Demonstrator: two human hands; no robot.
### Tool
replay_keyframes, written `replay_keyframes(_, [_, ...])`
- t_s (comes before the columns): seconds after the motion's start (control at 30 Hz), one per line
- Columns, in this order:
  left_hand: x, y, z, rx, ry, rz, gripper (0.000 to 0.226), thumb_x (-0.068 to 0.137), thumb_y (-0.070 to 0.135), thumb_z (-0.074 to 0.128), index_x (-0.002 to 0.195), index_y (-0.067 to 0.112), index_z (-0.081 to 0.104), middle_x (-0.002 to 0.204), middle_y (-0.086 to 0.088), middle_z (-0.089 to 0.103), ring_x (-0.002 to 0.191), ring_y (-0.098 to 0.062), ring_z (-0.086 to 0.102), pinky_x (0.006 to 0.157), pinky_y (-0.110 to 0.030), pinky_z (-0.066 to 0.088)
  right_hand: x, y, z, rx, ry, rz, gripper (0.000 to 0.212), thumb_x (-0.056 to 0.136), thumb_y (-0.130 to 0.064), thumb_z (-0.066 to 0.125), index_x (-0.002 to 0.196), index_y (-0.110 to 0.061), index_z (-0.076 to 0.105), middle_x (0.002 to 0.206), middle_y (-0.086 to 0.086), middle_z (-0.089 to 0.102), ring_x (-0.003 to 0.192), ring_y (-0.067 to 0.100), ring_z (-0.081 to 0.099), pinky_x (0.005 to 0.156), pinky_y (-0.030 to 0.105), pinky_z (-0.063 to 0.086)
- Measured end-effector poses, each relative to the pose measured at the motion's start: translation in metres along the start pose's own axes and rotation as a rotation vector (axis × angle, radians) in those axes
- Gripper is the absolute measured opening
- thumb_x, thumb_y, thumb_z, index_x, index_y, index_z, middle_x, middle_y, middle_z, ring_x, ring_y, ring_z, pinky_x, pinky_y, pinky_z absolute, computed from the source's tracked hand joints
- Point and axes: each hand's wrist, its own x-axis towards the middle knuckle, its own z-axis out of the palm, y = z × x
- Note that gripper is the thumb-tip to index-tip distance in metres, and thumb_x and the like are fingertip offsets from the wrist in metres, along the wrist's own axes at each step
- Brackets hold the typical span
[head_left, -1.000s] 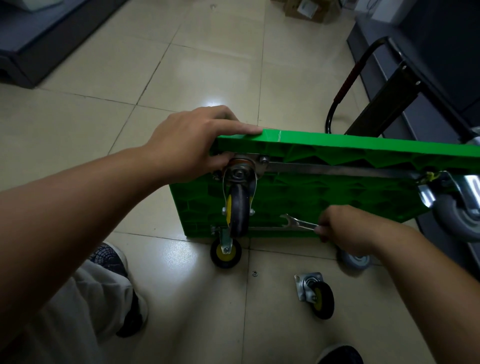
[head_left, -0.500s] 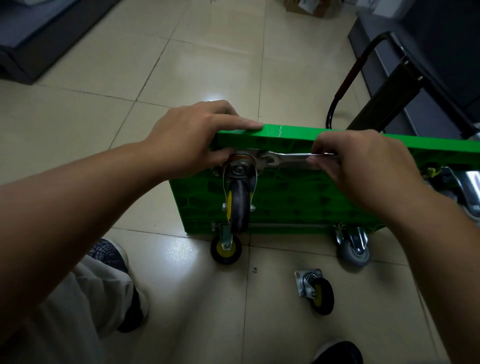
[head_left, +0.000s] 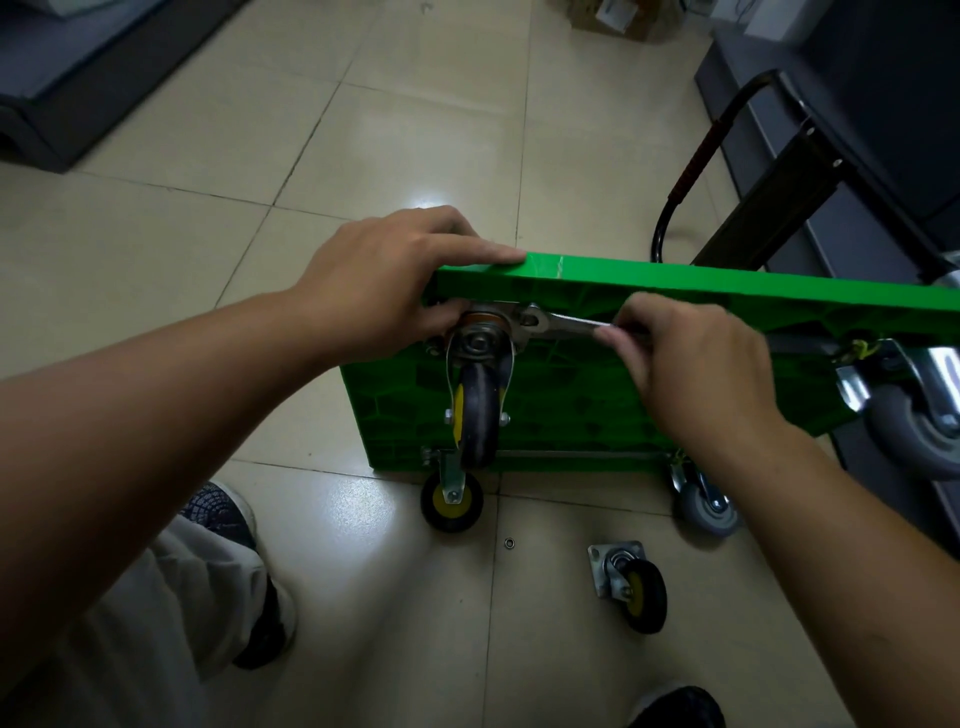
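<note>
Left hand (head_left: 384, 280) grips the upper corner of the green plastic cart deck (head_left: 727, 283), tipped on edge. Right hand (head_left: 691, 364) pinches the flat steel spanner (head_left: 558, 321), its head on the black-and-yellow caster's (head_left: 477, 410) mounting plate.

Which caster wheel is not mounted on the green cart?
The black, yellow-hubbed caster lying alone on the floor tiles, its mounting plate bare. The other four casters are all fixed under the green cart.
</note>
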Motion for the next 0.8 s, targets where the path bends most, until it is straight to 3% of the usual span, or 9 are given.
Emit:
replay_keyframes(0.1, [0.0,0.0,0.0,-0.005,0.002,-0.002,0.06,0.09,0.032,0.071,0.142,0.054,0.048,0.128,0.008,0.06,0.105,-0.02,0.06,0.068,-0.041,0.052,-0.007,-0.003,0.031,0.339,-0.201,0.239,0.023,0.096,-0.045,0.062,0.089,-0.025,0.071,0.074,-0.007,0.067,0.065,0.012,0.062,0.055,0.027,0.047])
replay_keyframes(0.27, [0.0,0.0,0.0,0.0,0.005,0.007,0.061,0.09,0.031,0.069,0.142,0.054,0.046,0.128,0.007,0.06,0.103,-0.019,0.06,0.067,-0.039,0.051,-0.023,-0.031,0.068,0.855,-0.36,0.398,0.026,0.102,-0.033,0.056,0.087,-0.019,0.072,0.077,-0.001,0.075,0.075,0.016,0.073,0.072,0.037,0.058])
replay_keyframes(0.37, [0.0,0.0,-0.001,0.004,-0.004,0.009,0.06,0.09,0.032,0.068,0.143,0.054,0.046,0.129,0.007,0.06,0.103,-0.019,0.059,0.068,-0.042,0.053,-0.024,-0.036,0.07,0.989,-0.411,0.405,0.028,0.104,-0.03,0.054,0.092,-0.012,0.073,0.083,0.004,0.077,0.082,0.023,0.074,0.079,0.038,0.059])
replay_keyframes(0.47, [0.0,0.0,0.0,-0.005,-0.019,0.006,0.06,0.091,0.034,0.067,0.143,0.055,0.045,0.13,0.008,0.059,0.105,-0.018,0.059,0.069,-0.043,0.054,-0.021,-0.022,0.065,1.032,-0.534,0.371,0.028,0.104,-0.027,0.052,0.092,-0.01,0.071,0.085,0.01,0.076,0.08,0.022,0.074,0.069,0.025,0.055])
replay_keyframes(0.53, [0.0,-0.001,-0.001,-0.016,-0.023,0.004,0.061,0.091,0.034,0.069,0.143,0.056,0.046,0.129,0.009,0.059,0.105,-0.017,0.059,0.07,-0.043,0.054,-0.021,-0.006,0.059,0.858,-0.659,0.305,0.028,0.104,-0.028,0.054,0.083,-0.015,0.067,0.077,0.01,0.072,0.07,0.02,0.069,0.066,0.03,0.056])
replay_keyframes(0.63, [0.0,-0.002,-0.001,-0.018,-0.02,-0.001,0.061,0.091,0.033,0.07,0.142,0.057,0.046,0.129,0.011,0.059,0.105,-0.018,0.059,0.069,-0.041,0.053,-0.017,0.022,0.043,0.089,-0.895,0.112,0.035,0.102,-0.037,0.057,0.07,-0.023,0.054,0.075,0.002,0.061,0.068,0.019,0.057,0.063,0.031,0.043])
replay_keyframes(0.67, [0.0,-0.002,-0.001,-0.017,-0.021,-0.003,0.061,0.091,0.034,0.07,0.142,0.057,0.046,0.129,0.011,0.058,0.105,-0.018,0.059,0.069,-0.041,0.053,-0.015,0.027,0.036,-0.064,-0.915,0.088,0.036,0.101,-0.04,0.058,0.069,-0.024,0.05,0.078,0.001,0.058,0.071,0.021,0.056,0.065,0.03,0.041])
replay_keyframes(0.73, [0.0,-0.002,-0.002,-0.013,-0.023,-0.005,0.061,0.09,0.035,0.069,0.142,0.057,0.046,0.129,0.012,0.058,0.105,-0.018,0.059,0.069,-0.042,0.053,-0.009,0.03,0.019,-0.138,-0.838,0.048,0.035,0.099,-0.044,0.06,0.071,-0.025,0.05,0.077,-0.001,0.056,0.072,0.021,0.056,0.068,0.028,0.04])
replay_keyframes(0.8, [0.0,-0.001,-0.002,-0.013,-0.026,-0.006,0.061,0.09,0.035,0.069,0.142,0.057,0.046,0.129,0.012,0.058,0.106,-0.018,0.059,0.07,-0.043,0.053,0.0,0.024,-0.002,-0.051,-0.653,-0.035,0.029,0.098,-0.045,0.061,0.077,-0.026,0.058,0.071,-0.006,0.058,0.066,0.016,0.058,0.066,0.028,0.041])
